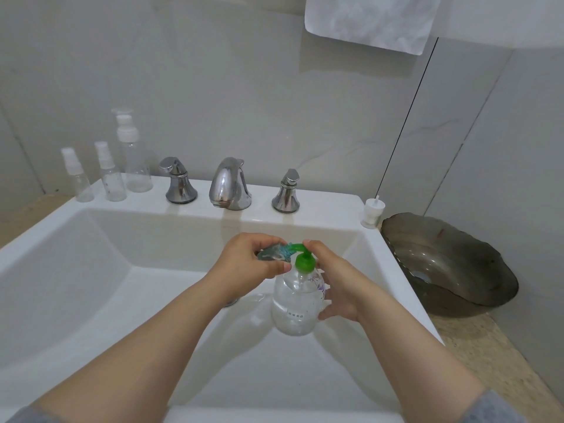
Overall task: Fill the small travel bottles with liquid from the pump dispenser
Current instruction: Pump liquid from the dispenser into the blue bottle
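Over the white sink basin, my right hand grips a clear pump dispenser with a green pump head. One finger of that hand lies on top of the green nozzle. My left hand holds a small clear travel bottle tilted against the nozzle tip; most of this bottle is hidden by my fingers. Three more clear bottles stand on the back left ledge: a small spray bottle, a second spray bottle and a taller pump bottle.
A chrome tap with two handles stands on the back ledge. A white bottle cap sits at the ledge's right corner. A dark glass bowl rests on the counter to the right. A towel hangs above.
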`<action>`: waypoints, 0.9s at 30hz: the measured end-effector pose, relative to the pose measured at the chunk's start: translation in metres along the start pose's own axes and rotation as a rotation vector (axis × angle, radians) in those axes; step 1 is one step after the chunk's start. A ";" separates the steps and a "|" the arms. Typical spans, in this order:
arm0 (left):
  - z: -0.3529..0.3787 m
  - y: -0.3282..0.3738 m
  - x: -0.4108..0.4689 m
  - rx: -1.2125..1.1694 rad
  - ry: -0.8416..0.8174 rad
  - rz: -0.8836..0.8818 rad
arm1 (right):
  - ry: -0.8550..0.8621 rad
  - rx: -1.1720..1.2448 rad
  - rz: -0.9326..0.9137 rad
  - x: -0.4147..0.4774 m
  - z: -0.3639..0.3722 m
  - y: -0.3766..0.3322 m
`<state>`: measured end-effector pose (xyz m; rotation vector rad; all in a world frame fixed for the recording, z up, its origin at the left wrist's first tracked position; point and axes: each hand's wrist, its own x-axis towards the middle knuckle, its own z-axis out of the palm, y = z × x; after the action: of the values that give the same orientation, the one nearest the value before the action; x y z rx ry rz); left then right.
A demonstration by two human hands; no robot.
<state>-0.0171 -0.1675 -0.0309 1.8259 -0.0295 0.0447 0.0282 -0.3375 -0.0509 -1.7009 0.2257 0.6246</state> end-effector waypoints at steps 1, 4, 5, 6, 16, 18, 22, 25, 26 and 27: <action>0.000 0.000 0.000 -0.001 -0.001 -0.009 | 0.000 -0.003 -0.006 0.000 0.000 0.000; 0.000 -0.001 -0.001 -0.010 -0.009 -0.014 | -0.011 0.003 -0.008 0.000 0.000 0.000; 0.000 -0.001 -0.002 -0.014 -0.012 -0.013 | -0.017 0.002 -0.008 0.000 -0.001 0.001; 0.000 -0.001 -0.002 -0.017 -0.013 -0.014 | -0.019 0.002 -0.009 0.000 -0.001 0.002; -0.002 0.002 0.000 -0.064 0.003 -0.003 | -0.019 0.033 0.026 -0.008 0.002 -0.003; -0.003 0.003 0.001 -0.071 -0.002 0.000 | -0.018 0.035 0.029 -0.010 0.001 -0.005; -0.003 0.003 0.000 -0.065 -0.004 0.005 | -0.006 0.034 0.025 -0.010 0.002 -0.006; -0.002 0.003 0.000 -0.068 -0.002 0.011 | -0.002 0.030 0.034 -0.012 0.002 -0.006; -0.002 0.003 0.000 -0.069 -0.001 0.011 | -0.003 0.033 0.037 -0.012 0.003 -0.007; -0.002 0.003 0.001 -0.069 0.001 0.009 | -0.004 0.038 0.038 -0.012 0.003 -0.006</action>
<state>-0.0166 -0.1664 -0.0275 1.7573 -0.0380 0.0497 0.0204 -0.3358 -0.0395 -1.6623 0.2664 0.6478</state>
